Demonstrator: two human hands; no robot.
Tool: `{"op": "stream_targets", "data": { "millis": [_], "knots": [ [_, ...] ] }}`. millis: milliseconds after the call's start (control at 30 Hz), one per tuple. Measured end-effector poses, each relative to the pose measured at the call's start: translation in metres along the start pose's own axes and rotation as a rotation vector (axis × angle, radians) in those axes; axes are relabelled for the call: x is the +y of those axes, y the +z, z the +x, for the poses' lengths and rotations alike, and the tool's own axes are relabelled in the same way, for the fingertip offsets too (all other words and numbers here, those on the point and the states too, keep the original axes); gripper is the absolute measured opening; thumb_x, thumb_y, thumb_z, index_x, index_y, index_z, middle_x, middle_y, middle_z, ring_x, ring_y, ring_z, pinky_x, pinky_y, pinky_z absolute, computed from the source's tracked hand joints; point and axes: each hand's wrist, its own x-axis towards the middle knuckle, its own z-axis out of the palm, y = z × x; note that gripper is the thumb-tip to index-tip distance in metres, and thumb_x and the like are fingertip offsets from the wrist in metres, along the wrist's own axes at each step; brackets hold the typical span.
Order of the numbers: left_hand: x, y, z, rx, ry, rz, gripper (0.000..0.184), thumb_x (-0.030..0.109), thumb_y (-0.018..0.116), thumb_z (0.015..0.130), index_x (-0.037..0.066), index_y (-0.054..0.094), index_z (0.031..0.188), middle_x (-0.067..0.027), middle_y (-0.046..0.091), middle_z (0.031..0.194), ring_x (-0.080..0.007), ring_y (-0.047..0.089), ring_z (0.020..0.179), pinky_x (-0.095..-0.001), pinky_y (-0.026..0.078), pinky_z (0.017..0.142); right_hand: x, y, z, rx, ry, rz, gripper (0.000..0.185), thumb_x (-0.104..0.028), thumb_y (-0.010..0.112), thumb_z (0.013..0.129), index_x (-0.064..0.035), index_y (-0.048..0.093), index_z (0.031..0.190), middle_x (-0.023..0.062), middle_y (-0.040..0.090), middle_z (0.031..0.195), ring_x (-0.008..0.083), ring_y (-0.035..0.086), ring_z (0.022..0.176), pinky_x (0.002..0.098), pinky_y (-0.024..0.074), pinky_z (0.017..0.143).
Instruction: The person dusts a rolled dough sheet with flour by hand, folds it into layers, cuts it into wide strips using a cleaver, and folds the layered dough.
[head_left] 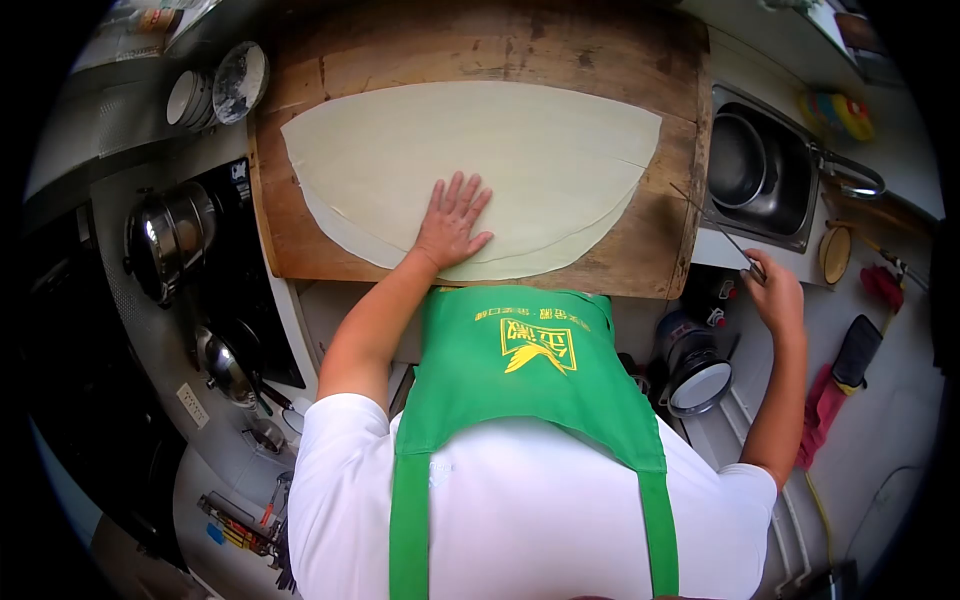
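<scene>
A large, thin sheet of pale dough, folded over into a half-round shape, lies on a wooden board. My left hand rests flat on the dough near its lower edge, fingers spread. Off the board's right side, my right hand is closed around the handle of a long, thin knife. The blade points up and left, its tip over the board's right edge, apart from the dough.
At the right is a sink with a dark pan in it. Bowls stand at the upper left. A steel pot and a lidded pan are on the left. A bucket stands low at the right.
</scene>
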Motion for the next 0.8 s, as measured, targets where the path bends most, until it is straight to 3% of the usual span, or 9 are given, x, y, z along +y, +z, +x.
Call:
{"op": "stream_targets", "data": {
  "millis": [133,233,433,500,533,633,667,800],
  "knots": [
    [-0.021,0.006,-0.032,0.049,0.038,-0.043,0.071,0.051,0.057,0.095,0.023,0.041,0.158,-0.0132,0.025,0.169,-0.0374,0.017,0.157,-0.0556,0.012,0.126,-0.055,0.020,-0.013,0.040,-0.060,0.111,0.034,-0.024,0.076,0.089,-0.0183,0.070,0.122,0.0159,0.070,0.083,0.0385,0.068,0.078,0.0432,0.0518,0.070],
    [-0.060,0.003,-0.069,0.057,-0.048,-0.005,0.068,0.048,0.059,0.094,0.026,0.044,0.157,-0.0132,0.026,0.168,-0.0377,0.019,0.156,-0.0550,0.015,0.126,-0.134,0.038,-0.008,0.081,-0.232,0.228,0.033,-0.024,0.076,0.089,-0.0172,0.070,0.121,0.0141,0.073,0.086,0.0379,0.069,0.081,0.0425,0.0535,0.072],
    [-0.134,0.000,-0.140,0.146,-0.219,-0.016,0.061,0.042,0.064,0.094,0.028,0.050,0.152,-0.0138,0.034,0.164,-0.0399,0.029,0.151,-0.0562,0.025,0.122,-0.299,0.092,0.024,-0.078,-0.501,0.306,0.032,-0.025,0.075,0.089,-0.0173,0.070,0.119,0.0120,0.074,0.087,0.0342,0.070,0.082,0.0429,0.0551,0.071],
    [-0.151,-0.001,-0.156,0.182,-0.242,0.015,0.061,0.037,0.066,0.092,0.027,0.051,0.150,-0.0149,0.040,0.159,-0.0407,0.036,0.146,-0.0570,0.029,0.119,-0.350,0.107,0.034,-0.113,-0.559,0.281,0.030,-0.026,0.074,0.090,-0.0175,0.070,0.119,0.0113,0.074,0.087,0.0337,0.070,0.082,0.0437,0.0551,0.071],
    [-0.154,-0.007,-0.161,0.236,-0.244,-0.002,0.056,0.028,0.067,0.089,0.024,0.057,0.144,-0.0155,0.047,0.153,-0.0408,0.044,0.140,-0.0567,0.035,0.115,-0.372,0.114,0.038,-0.143,-0.607,0.262,0.029,-0.027,0.072,0.091,-0.0176,0.069,0.118,0.0107,0.073,0.086,0.0332,0.070,0.082,0.0444,0.0550,0.071],
    [-0.167,-0.002,-0.175,0.300,-0.272,0.015,0.052,0.021,0.067,0.086,0.021,0.062,0.138,-0.0157,0.051,0.149,-0.0405,0.048,0.136,-0.0549,0.038,0.114,-0.428,0.131,0.046,-0.143,-0.705,0.225,0.028,-0.028,0.070,0.092,-0.0184,0.069,0.118,0.0087,0.074,0.088,0.0320,0.070,0.083,0.0451,0.0549,0.070],
    [-0.168,-0.005,-0.176,0.352,-0.274,0.015,0.050,0.014,0.065,0.083,0.016,0.065,0.132,-0.0157,0.055,0.145,-0.0394,0.052,0.132,-0.0527,0.041,0.111,-0.444,0.130,0.046,-0.179,-0.699,0.191,0.028,-0.028,0.069,0.092,-0.0196,0.068,0.119,0.0068,0.075,0.090,0.0312,0.070,0.083,0.0451,0.0551,0.070],
    [-0.174,-0.003,-0.186,0.352,-0.313,-0.048,0.049,0.014,0.065,0.080,0.011,0.065,0.130,-0.0162,0.057,0.139,-0.0385,0.054,0.128,-0.0514,0.044,0.108,-0.483,0.146,0.052,-0.167,-0.750,0.197,0.027,-0.027,0.068,0.092,-0.0202,0.069,0.119,0.0066,0.075,0.090,0.0307,0.070,0.083,0.0450,0.0550,0.070]
  ]
}}
